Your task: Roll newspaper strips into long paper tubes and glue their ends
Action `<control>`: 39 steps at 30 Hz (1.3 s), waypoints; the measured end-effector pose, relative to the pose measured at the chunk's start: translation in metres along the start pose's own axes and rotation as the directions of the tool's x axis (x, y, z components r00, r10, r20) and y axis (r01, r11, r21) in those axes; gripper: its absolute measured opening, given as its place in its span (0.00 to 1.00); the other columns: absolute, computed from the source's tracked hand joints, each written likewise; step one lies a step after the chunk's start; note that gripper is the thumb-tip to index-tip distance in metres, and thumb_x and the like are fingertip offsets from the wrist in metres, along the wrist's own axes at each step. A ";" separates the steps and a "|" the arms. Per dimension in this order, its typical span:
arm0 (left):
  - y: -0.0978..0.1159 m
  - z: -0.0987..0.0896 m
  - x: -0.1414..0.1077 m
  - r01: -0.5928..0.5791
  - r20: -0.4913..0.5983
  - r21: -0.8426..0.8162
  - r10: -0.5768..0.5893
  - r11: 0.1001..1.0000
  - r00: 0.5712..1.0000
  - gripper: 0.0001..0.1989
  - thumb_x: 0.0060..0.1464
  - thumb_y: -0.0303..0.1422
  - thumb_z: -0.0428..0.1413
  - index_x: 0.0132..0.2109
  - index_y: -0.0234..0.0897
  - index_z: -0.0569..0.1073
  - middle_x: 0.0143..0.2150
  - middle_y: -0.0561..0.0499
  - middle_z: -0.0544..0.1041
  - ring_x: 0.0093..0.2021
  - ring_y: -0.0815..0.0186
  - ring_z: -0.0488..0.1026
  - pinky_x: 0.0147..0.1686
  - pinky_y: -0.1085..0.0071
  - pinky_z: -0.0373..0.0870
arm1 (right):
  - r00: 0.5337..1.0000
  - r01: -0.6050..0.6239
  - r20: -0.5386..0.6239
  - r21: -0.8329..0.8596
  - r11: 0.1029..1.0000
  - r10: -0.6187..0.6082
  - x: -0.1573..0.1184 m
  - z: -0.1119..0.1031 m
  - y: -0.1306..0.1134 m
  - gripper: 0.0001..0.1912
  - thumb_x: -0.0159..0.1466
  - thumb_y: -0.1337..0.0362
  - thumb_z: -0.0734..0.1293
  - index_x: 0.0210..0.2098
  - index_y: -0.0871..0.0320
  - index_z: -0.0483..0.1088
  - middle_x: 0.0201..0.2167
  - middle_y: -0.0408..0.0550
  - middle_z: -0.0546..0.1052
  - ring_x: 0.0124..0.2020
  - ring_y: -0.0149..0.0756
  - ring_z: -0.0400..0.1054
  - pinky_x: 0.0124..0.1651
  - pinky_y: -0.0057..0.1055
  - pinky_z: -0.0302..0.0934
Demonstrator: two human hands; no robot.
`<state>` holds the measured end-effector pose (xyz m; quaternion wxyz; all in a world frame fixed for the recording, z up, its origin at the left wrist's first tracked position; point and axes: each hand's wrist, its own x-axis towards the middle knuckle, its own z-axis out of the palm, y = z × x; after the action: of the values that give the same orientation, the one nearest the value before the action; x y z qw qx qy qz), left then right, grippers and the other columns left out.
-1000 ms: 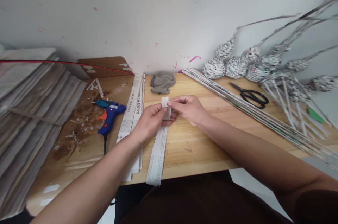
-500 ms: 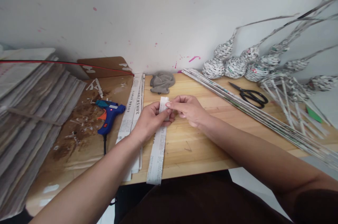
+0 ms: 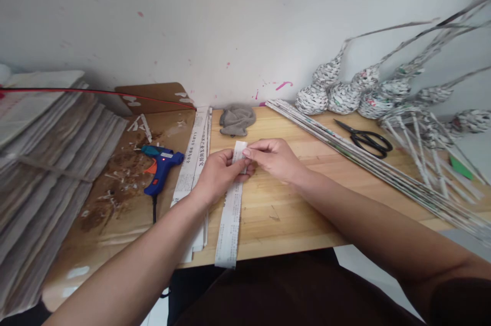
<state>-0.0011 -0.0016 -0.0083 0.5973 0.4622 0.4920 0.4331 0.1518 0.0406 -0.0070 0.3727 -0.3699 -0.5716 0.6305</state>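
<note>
A long newspaper strip runs from between my hands down past the table's front edge. My left hand is closed on it near its upper end, thumb on top and fingers underneath. At the strip's upper right edge, my right hand pinches the paper between thumb and forefinger, its other fingers curled. The two hands almost meet there. To the left of my left hand lies a pile of similar newspaper strips. A crumpled grey cloth sits just beyond the strip's top end.
A blue glue gun rests on stained cardboard at left, beside a tied newspaper stack. Rolled paper sticks cross the right side, with black scissors and woven paper gourds behind them.
Both hands keep their hold on the newspaper strip, with only slight finger movement at its upper end. The whole view has shifted very slightly.
</note>
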 end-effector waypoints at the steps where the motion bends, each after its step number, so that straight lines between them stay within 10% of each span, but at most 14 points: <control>1: 0.000 0.000 0.000 0.006 0.001 0.003 -0.006 1.000 1.000 0.14 0.48 0.38 0.62 0.39 0.32 0.75 0.32 0.47 0.78 0.33 0.68 0.75 0.34 0.71 0.74 | 1.000 -0.009 -0.003 0.001 1.000 0.009 0.000 0.000 -0.001 0.13 0.55 0.58 0.71 0.31 0.63 0.76 0.24 0.46 0.76 0.22 0.29 0.68 0.26 0.27 0.65; 39: 0.004 0.010 -0.005 -0.036 -0.045 -0.048 0.034 0.998 0.998 0.16 0.47 0.36 0.62 0.42 0.34 0.71 0.30 0.51 0.76 0.30 0.68 0.73 0.30 0.71 0.73 | 0.991 -0.034 -0.120 0.183 0.983 0.057 -0.003 0.014 0.000 0.18 0.48 0.56 0.76 0.23 0.60 0.66 0.16 0.40 0.71 0.17 0.27 0.65 0.20 0.26 0.63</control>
<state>0.0077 -0.0064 -0.0025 0.5897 0.4463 0.4863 0.4653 0.1407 0.0318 -0.0059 0.4252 -0.3862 -0.4791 0.6637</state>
